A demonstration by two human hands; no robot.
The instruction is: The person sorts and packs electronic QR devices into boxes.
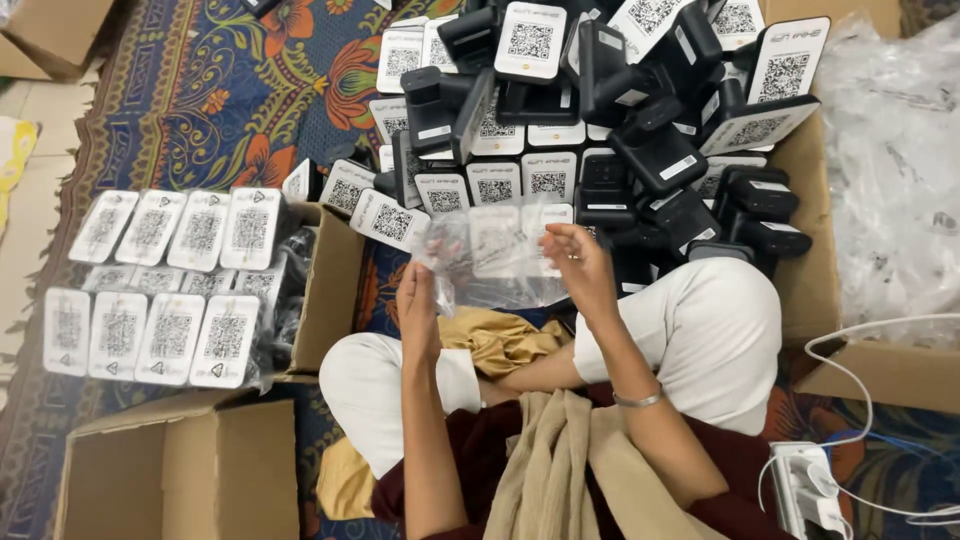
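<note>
My left hand [418, 300] and my right hand [578, 262] hold a clear plastic bag [497, 252] between them above my lap. Inside the bag shows a small black stand with a white square-code card. My left hand pinches the bag's lower left edge, my right hand grips its right edge. Just beyond the bag lies a big heap of the same black stands with white code cards [600, 110], loose and unbagged.
A cardboard box [335, 285] at my left holds rows of bagged stands [165, 285]. Another open box [180, 470] stands at the lower left. Crumpled clear bags [895, 160] lie at the right. A white power strip with cable [810, 485] sits by my right knee.
</note>
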